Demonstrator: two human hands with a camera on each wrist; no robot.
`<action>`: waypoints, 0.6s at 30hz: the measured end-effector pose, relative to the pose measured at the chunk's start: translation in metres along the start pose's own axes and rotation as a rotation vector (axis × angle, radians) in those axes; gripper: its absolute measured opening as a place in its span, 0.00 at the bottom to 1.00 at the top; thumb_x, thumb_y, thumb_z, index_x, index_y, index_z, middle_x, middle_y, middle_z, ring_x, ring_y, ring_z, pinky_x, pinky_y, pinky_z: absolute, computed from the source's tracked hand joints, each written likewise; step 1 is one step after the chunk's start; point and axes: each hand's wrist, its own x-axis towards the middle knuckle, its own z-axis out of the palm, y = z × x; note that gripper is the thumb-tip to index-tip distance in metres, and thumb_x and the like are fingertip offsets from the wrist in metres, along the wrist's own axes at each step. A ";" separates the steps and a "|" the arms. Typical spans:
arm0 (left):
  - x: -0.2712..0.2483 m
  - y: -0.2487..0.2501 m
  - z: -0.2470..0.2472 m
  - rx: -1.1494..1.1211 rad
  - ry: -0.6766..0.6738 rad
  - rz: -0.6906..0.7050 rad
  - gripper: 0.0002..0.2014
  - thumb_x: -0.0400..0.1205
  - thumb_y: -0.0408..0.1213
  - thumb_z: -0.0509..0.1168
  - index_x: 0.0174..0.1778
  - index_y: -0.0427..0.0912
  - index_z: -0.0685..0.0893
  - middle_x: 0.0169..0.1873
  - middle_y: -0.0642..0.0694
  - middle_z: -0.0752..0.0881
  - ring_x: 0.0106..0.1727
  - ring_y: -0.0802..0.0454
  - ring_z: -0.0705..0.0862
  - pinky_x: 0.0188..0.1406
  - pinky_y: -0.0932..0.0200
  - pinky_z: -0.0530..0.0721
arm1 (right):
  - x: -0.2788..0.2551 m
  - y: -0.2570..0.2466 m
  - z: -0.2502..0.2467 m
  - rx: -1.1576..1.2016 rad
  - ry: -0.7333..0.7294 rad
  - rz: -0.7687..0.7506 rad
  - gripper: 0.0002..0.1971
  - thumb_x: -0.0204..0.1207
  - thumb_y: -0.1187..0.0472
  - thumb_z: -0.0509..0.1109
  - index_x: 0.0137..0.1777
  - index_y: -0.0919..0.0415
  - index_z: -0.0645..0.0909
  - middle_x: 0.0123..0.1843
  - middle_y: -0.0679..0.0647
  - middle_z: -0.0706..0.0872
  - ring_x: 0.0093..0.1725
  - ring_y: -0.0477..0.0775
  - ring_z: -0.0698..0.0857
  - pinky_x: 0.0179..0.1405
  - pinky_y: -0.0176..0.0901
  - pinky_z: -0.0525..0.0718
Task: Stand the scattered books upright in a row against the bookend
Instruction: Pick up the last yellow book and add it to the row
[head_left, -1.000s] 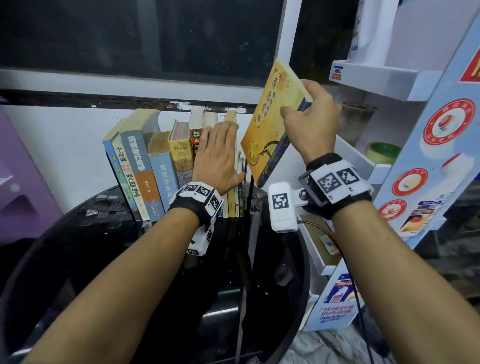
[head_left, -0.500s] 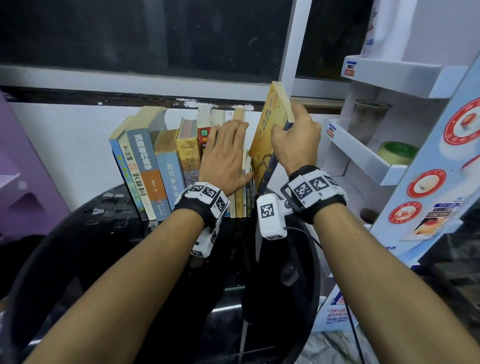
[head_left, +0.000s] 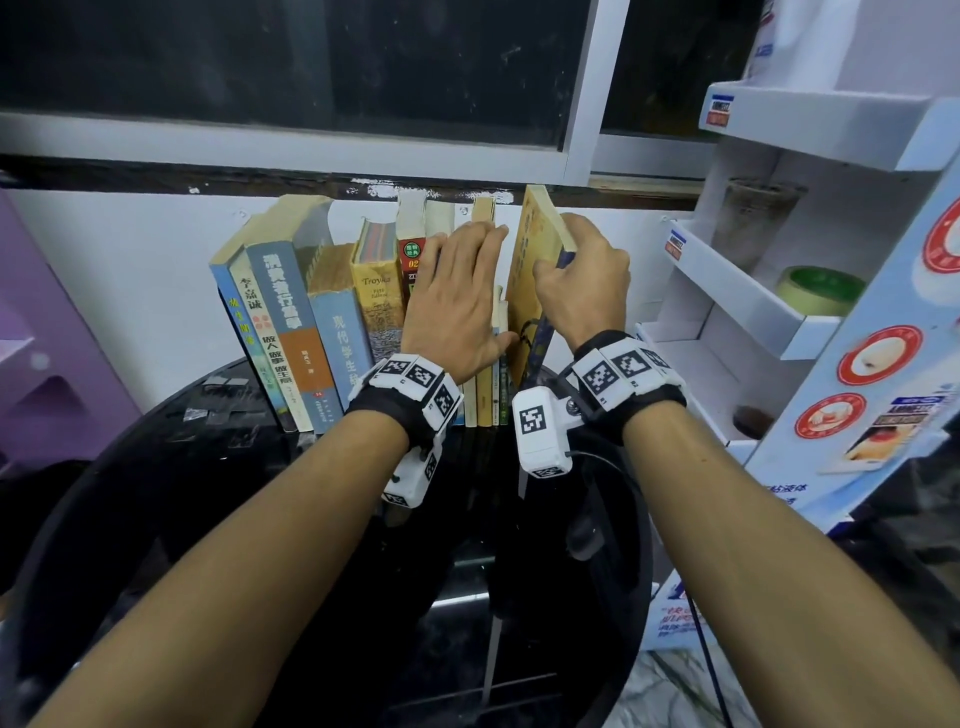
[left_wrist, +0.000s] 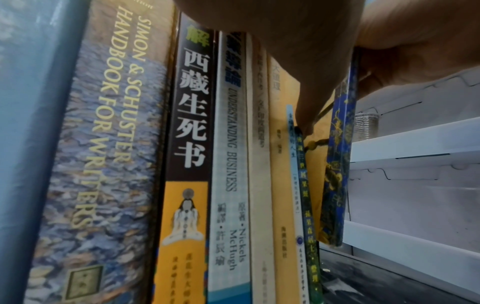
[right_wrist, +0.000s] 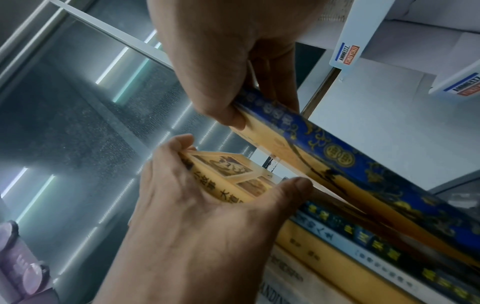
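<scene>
**Last book joining the row**

The left hand (head_left: 457, 301), fingers flat, braces the standing books (head_left: 311, 322); the right hand (head_left: 582, 280) grips the yellow book (head_left: 530, 270), now nearly upright where it tilted before. Next: seat it flush, probably on the black table (head_left: 156, 493)

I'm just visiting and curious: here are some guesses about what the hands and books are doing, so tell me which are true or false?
1. The right hand grips a yellow book with a blue spine. True.
2. The left hand is lifting a book off the table. False: it lies flat against the standing row of books.
3. The yellow book lies flat on the black table. False: it is nearly upright at the row's right end.
4. A white shelf unit stands right of the books. True.
</scene>
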 end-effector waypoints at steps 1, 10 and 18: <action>0.000 0.000 0.000 -0.003 0.003 0.000 0.52 0.63 0.61 0.72 0.79 0.36 0.62 0.72 0.39 0.70 0.75 0.41 0.68 0.79 0.45 0.57 | 0.000 0.002 0.002 0.003 -0.005 0.002 0.19 0.76 0.61 0.69 0.68 0.56 0.80 0.53 0.58 0.89 0.48 0.58 0.87 0.49 0.43 0.84; 0.000 -0.003 0.001 0.002 -0.012 0.019 0.59 0.61 0.69 0.72 0.80 0.36 0.60 0.73 0.40 0.70 0.76 0.42 0.67 0.79 0.45 0.57 | -0.004 0.013 0.017 -0.003 -0.058 0.024 0.20 0.75 0.62 0.70 0.68 0.57 0.80 0.51 0.60 0.89 0.48 0.60 0.88 0.52 0.53 0.88; 0.000 -0.002 0.002 -0.013 -0.010 0.014 0.61 0.58 0.68 0.74 0.80 0.35 0.60 0.72 0.39 0.70 0.75 0.42 0.67 0.78 0.46 0.55 | -0.002 0.016 0.012 0.004 -0.163 0.044 0.26 0.78 0.61 0.68 0.76 0.48 0.74 0.55 0.59 0.89 0.51 0.50 0.81 0.59 0.38 0.76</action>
